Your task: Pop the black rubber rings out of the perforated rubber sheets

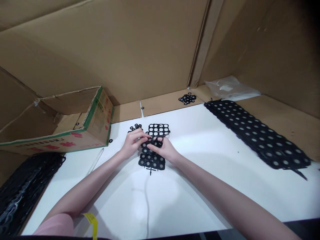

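A black rubber-like sheet with rows of round cells (152,161) lies on the white table in front of me. Its far rows show white through open holes, while the nearer rows hold grey-centred discs. My left hand (133,144) is at the sheet's left edge with thumb and index finger pinched together; what sits between them is too small to tell. My right hand (166,150) grips the sheet's right side, thumb on top and the other fingers partly hidden. Just beyond my left hand lies a small cluster of black rings (136,127), partly covered by it.
An open cardboard box (98,116) stands at left, with a glossy black stack (27,186) before it. A long pile of disc-filled black sheets (257,133) lies right. Loose rings (187,98) and a clear plastic bag (231,87) are near the cardboard walls.
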The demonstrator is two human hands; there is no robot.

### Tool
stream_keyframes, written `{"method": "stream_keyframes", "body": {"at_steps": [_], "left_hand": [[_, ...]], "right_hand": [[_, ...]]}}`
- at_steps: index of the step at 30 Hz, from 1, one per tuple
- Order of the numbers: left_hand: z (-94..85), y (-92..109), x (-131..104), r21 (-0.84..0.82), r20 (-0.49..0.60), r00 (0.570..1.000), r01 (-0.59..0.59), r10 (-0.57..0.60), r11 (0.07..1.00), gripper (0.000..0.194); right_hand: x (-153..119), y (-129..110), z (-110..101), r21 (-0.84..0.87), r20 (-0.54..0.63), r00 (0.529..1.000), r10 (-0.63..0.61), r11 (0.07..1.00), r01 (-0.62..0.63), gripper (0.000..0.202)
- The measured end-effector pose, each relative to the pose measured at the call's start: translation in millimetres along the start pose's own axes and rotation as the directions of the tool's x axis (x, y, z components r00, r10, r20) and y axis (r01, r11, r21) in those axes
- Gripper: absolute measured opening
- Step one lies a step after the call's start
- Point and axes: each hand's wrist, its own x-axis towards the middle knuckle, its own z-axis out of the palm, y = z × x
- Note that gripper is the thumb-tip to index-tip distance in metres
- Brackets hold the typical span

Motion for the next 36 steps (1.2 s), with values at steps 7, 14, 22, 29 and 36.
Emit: {"method": "stream_keyframes", "body": {"at_steps": [7, 14, 22, 29, 36], "left_hand": [[2.9, -4, 6, -0.067, -0.026, 0.992, 0.122, -0.124, 0.99, 0.019], [6.1, -6, 15, -0.086, -0.088, 0.974, 0.2, -0.207, 0.976, 0.015], [4.1, -8, 20, -0.189, -0.101, 0.946, 0.284, -0.307, 0.94, 0.013], [-19.7, -32, 35, -0.229, -0.413, 0.838, 0.284, -0.357, 0.931, 0.019], [-23.0, -34, 19, 0.278, -0.162, 0.984, 0.114, -0.071, 0.954, 0.017]], "right_hand": [[1, 1, 0, -0.046, -0.001, 1.0, -0.022, 0.999, 0.022, 0.017], [0, 1, 1, -0.029, -0.007, 1.0, -0.011, 1.0, 0.011, 0.02], [-1, 1, -1, -0.026, 0.004, 1.0, -0.016, 1.0, 0.016, 0.025], [-2, 1, 4, 0.076, -0.007, 1.0, 0.006, 0.997, -0.006, 0.025], [-1, -2, -2, 0.065, 0.016, 0.998, 0.058, 0.996, -0.059, 0.036]]}}
